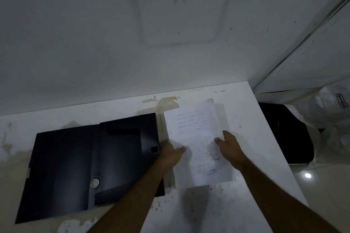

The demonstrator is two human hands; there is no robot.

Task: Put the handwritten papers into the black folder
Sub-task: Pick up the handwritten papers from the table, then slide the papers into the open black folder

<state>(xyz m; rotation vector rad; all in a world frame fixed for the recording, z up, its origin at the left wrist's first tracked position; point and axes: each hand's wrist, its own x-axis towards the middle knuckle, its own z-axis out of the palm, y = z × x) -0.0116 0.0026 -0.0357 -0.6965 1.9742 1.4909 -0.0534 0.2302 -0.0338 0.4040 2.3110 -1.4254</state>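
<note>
While gripping papers (197, 138) by both side edges: left hand (171, 152) and right hand (230, 145), fingers pinched on them, just right of open folder (85, 161) lying flat on table (255, 147).

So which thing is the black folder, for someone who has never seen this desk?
Start at the white table against the wall. On its left part lies the black folder, spread open and flat, left of the handwritten papers that both hands hold. It is the only large dark thing on the tabletop, with a small round silver button on it.
</note>
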